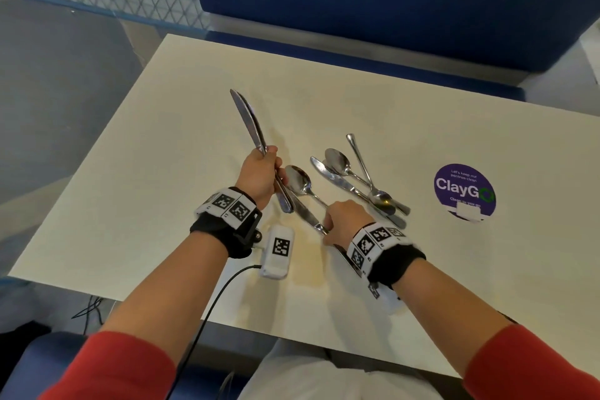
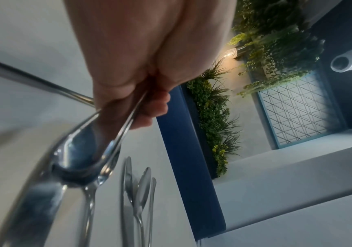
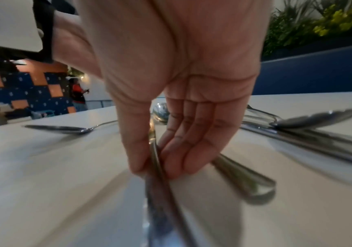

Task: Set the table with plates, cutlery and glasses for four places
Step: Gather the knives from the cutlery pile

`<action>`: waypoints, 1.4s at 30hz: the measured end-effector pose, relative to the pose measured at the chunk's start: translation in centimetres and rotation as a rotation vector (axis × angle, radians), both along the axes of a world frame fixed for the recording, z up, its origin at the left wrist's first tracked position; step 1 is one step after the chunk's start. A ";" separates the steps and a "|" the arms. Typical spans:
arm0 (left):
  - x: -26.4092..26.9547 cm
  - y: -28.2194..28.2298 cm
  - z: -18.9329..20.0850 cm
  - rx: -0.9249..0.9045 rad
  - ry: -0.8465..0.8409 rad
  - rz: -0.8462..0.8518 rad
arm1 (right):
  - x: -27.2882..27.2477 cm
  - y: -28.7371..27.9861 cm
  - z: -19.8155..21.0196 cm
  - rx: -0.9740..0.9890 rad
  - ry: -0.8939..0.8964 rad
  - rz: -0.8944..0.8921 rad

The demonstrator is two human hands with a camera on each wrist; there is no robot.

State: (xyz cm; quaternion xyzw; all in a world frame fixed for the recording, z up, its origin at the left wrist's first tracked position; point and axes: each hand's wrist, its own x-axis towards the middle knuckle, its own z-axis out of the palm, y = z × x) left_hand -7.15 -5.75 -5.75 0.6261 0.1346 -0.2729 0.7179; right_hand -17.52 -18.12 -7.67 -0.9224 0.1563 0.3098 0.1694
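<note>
My left hand [image 1: 259,172] grips two table knives [image 1: 248,120] by their handles, blades pointing up and away above the white table [image 1: 162,140]. In the left wrist view, its curled fingers [image 2: 149,108] close round the knife handles [image 2: 116,145]. My right hand [image 1: 341,217] reaches down and pinches a third knife [image 1: 308,219] between thumb and fingers; this pinched knife [image 3: 160,208] lies on the table. A spoon [image 1: 297,180] lies across it, its handle running under my right hand. A loose pile of knives and spoons [image 1: 357,182] sits to the right.
A round purple ClayGo sticker [image 1: 464,191] marks the table at the right, with a small white tab [image 1: 467,213] on it. A blue bench back [image 1: 357,10] runs along the far side. The table's left edge drops to grey floor [image 1: 58,91].
</note>
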 end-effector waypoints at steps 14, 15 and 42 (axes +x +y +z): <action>-0.4 2.5 0.7 -0.002 -0.042 0.089 | 0.1 -0.9 2.6 0.243 -0.228 -0.059; -0.4 2.6 0.7 0.002 -0.044 0.088 | 0.8 -1.1 3.2 0.277 -0.305 -0.076; -1.4 -2.7 -1.7 0.073 0.007 -0.122 | 2.9 -4.5 1.5 0.006 -0.194 -0.308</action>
